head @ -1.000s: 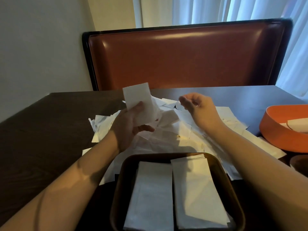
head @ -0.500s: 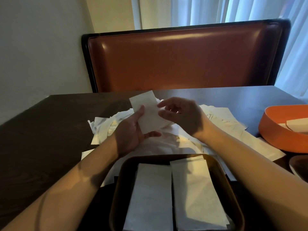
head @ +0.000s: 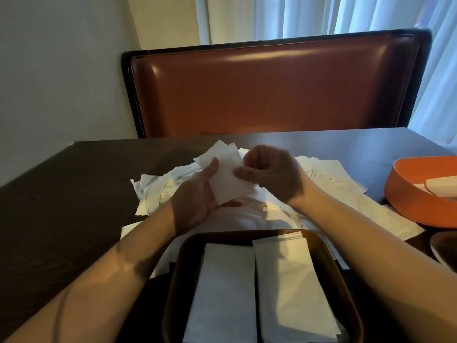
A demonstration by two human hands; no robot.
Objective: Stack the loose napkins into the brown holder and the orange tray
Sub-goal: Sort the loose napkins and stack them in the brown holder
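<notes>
My left hand (head: 195, 194) holds a small stack of folded white napkins (head: 226, 177) above the table, thumb on top. My right hand (head: 272, 174) pinches the right edge of the same stack. Under both hands a heap of loose white napkins (head: 329, 189) spreads over the dark table (head: 74, 194). The brown holder (head: 331, 263) sits at the near edge and has two side-by-side rows of folded napkins (head: 279, 280) in it. The orange tray (head: 408, 201) stands at the right with a napkin or two inside.
A red-brown padded bench back (head: 272, 90) rises behind the table, with curtains beyond it. The rim of another dark dish (head: 445, 248) shows at the right edge below the orange tray.
My right hand came in from the right of the pile and took hold of the napkins in my left hand. The held stack has dropped lower and tilted slightly.
</notes>
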